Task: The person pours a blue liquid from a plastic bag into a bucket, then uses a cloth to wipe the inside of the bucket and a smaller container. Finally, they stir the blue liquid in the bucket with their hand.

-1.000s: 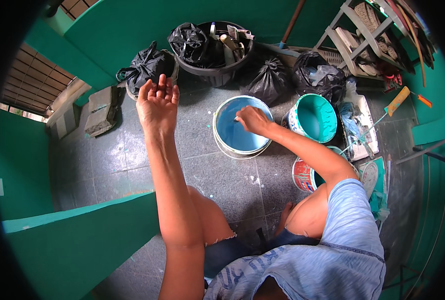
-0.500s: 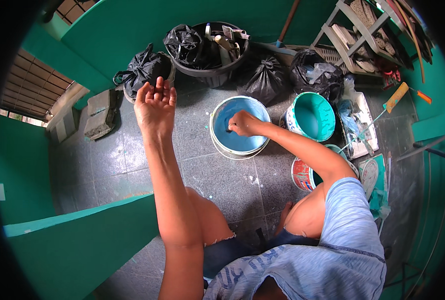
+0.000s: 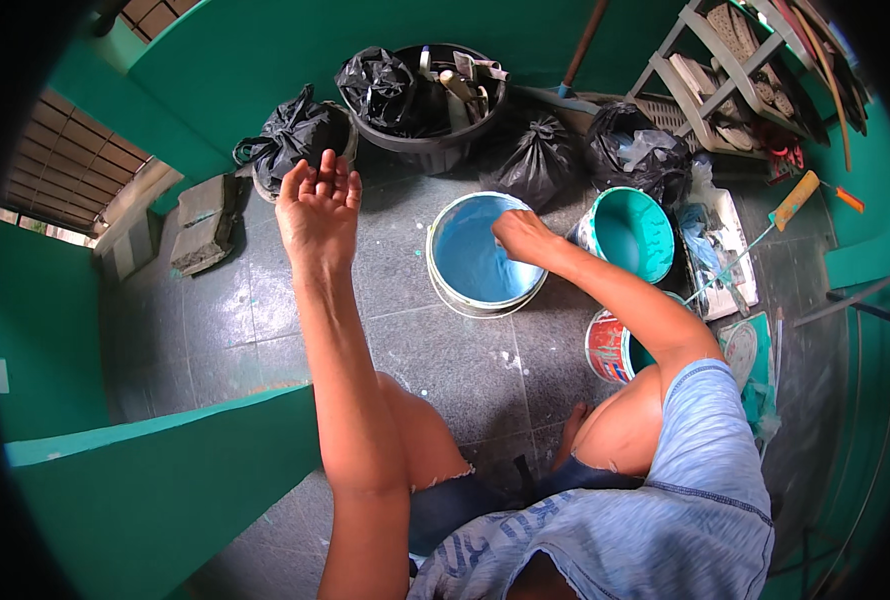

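A white bucket of light blue paint stands on the floor in front of me. My right hand is closed over the right side of its opening, knuckles up; whatever its fingers grip is hidden beneath them. Swirl marks show in the paint below it. My left hand is raised in the air to the left of the bucket, palm turned up, fingers loosely curled and apart, with nothing in it. Right of the bucket sits another bucket coated inside with green paint.
Nearer me on the right is a red-labelled paint bucket. A paint roller leans there beside a white tray. Black bags and a black tub line the far wall. A low green wall rises at my left.
My right hand has moved rightward across the paint, from the middle of the bucket toward its right rim. My left hand stays raised and open.
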{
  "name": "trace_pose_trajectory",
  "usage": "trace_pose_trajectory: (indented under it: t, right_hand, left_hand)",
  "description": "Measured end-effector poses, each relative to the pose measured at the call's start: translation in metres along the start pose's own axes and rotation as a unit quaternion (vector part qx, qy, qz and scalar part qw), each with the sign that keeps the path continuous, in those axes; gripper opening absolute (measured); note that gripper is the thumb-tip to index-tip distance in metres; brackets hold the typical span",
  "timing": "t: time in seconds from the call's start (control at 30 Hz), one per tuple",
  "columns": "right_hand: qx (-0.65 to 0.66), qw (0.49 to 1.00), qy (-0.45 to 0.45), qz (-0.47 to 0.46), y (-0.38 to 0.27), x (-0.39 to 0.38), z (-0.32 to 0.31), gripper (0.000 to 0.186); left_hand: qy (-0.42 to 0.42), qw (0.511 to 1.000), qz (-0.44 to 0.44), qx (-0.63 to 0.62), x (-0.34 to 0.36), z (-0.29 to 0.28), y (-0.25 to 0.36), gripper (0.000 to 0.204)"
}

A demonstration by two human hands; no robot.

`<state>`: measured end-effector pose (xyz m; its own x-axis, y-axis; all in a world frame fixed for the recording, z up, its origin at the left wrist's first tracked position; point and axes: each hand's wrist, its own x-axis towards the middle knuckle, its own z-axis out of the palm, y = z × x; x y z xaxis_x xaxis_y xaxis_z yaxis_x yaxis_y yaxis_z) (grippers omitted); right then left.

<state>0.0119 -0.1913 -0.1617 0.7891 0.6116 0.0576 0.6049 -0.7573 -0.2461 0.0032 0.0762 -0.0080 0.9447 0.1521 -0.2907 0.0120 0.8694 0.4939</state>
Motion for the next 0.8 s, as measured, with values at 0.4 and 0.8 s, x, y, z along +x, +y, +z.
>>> trace_pose_trajectory:
  t: [0.4, 0.8]
  right_hand:
    - [0.120, 0.959, -0.246, -0.080, -0.021, 0.006, -0.004, 0.013]
    - [0.112, 0.992, 0.064, -0.012, -0.007, 0.007, 0.021, 0.012]
  left_hand:
    - [0.001, 1.000, 0.003, 0.008, 0.000, -0.001, 0.001, 0.016]
    - [-0.009, 1.000, 0.001, 0.009, 0.000, 0.002, -0.002, 0.016]
